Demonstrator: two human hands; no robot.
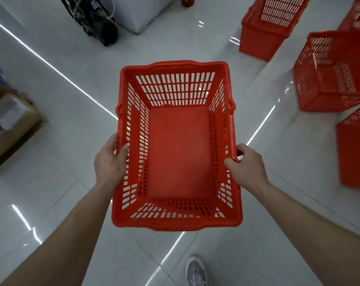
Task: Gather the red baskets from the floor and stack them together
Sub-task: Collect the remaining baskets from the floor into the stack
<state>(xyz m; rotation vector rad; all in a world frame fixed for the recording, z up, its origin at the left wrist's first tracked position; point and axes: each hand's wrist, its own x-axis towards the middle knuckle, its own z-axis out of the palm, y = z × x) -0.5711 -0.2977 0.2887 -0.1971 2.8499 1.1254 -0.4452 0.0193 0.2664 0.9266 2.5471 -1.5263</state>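
A: Both hands have it?
B: Yes. The left hand [109, 159] and right hand [248, 162] clamp the side rims of the red shopping basket [179, 149], held upright, centre view.
A: Next?
B: Keep it level, square it over the upright basket at one o'clock [263, 27], then lower it straight in.

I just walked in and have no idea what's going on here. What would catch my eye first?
The big empty red basket in the middle, held by its long sides, the left hand on one and the right hand on the other. Next, more red baskets scattered on the glossy white floor at upper right, some tipped over. A cardboard box sits at the left edge.
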